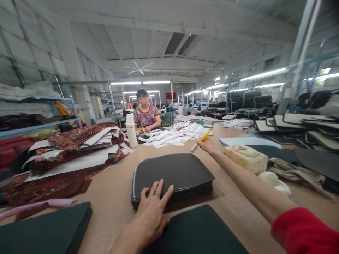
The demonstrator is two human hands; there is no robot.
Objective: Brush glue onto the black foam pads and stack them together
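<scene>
A stack of dark grey panels point(174, 171) with rounded far corners lies in front of me on the table. A shiny, wet-looking band runs along the top panel's left and near edges. My left hand point(153, 210) rests on the stack's near edge, fingers spread, a ring on one finger. Beyond the stack's far right corner, my right hand point(206, 145) is closed around a brush point(206, 135) with a yellow handle. Its pale tip points down and left, close to the stack's far edge; whether it touches is unclear. Another dark green-black stack point(196, 233) lies nearest me.
Patterned red-brown sheets point(76, 139) are piled at left, above a dark stack point(45, 229). A whitish bottle point(131, 132) stands beside white pieces point(169, 135). Across the table sits a co-worker point(147, 118). At right are a stained plastic container point(246, 158), cloths point(296, 173) and stacked panels point(293, 123).
</scene>
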